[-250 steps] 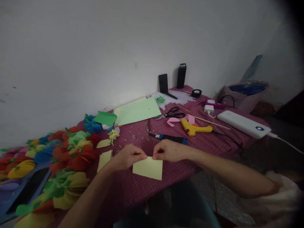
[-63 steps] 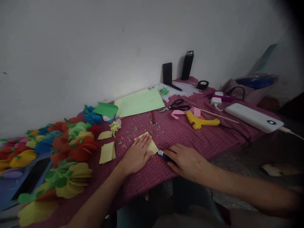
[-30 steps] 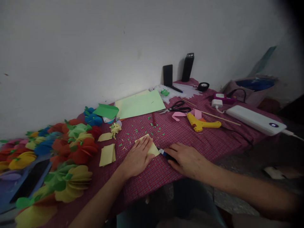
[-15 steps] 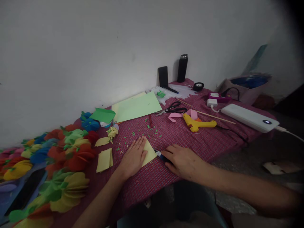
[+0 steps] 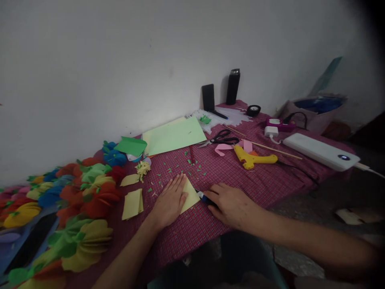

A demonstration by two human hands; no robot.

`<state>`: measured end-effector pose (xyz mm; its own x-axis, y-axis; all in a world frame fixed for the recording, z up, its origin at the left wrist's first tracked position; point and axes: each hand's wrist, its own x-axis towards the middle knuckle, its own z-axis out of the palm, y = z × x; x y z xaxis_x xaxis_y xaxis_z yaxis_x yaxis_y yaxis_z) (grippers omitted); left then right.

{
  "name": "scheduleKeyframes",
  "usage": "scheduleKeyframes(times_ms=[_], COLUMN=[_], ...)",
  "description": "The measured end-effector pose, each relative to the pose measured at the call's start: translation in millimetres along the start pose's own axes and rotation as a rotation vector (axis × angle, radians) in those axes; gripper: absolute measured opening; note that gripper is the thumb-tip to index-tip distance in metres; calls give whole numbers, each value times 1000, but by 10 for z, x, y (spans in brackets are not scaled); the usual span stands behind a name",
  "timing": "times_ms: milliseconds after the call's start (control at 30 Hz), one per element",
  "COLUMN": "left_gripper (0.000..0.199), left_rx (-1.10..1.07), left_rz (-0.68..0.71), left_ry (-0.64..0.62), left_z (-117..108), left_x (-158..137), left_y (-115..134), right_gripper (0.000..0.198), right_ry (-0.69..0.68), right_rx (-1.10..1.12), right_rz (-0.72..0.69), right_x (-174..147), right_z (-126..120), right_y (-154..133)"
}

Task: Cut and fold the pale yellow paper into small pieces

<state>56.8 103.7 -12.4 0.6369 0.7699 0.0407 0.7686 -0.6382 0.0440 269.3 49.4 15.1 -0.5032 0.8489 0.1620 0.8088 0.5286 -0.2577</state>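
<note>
My left hand [image 5: 171, 200] lies flat, fingers stretched out, over a piece of pale yellow paper [image 5: 190, 196] on the checked cloth. The paper's right part shows beside my thumb; the rest is hidden under the palm. Wrapped round a dark blue utility knife [image 5: 205, 198], my right hand [image 5: 230, 204] rests just right of the paper. The knife's thin tip points left and touches or nearly touches the paper's right edge. Folded yellow paper pieces [image 5: 132, 204] lie left of my left hand, below a yellow leaf-shaped cutout [image 5: 130, 180].
Colourful paper flowers [image 5: 102, 196] crowd the left side. Green scraps [image 5: 177, 165] are scattered ahead of my hands. Behind are light green sheets [image 5: 174, 135], black-handled scissors [image 5: 222, 138] and a yellow glue gun [image 5: 251, 157]. A white power bank [image 5: 320, 151] sits at the right edge.
The view has shifted very slightly. Both hands, the knife and the yellow paper keep nearly the same places.
</note>
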Motion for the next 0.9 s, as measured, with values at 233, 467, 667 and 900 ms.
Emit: scheduleKeyframes(times_ms=[233,467,667,900], left_gripper=[49,48,49,48], left_rx=[2,0,-9,-6], left_rz=[9,13,9,5], left_ry=[5,2,2,12], left_z=[-9,-10,-9,-15], left_x=[-5,-2,0,-2], left_y=[2,6,6,15], right_gripper=[26,24,26,27], right_ry=[-2,21,17,24], right_rx=[-3,-39,-28,-19], right_rz=[-8,-40,-24,-25], right_x=[-18,125,125,100], right_z=[-23,12,20,30], right_y=[43,7,27,76])
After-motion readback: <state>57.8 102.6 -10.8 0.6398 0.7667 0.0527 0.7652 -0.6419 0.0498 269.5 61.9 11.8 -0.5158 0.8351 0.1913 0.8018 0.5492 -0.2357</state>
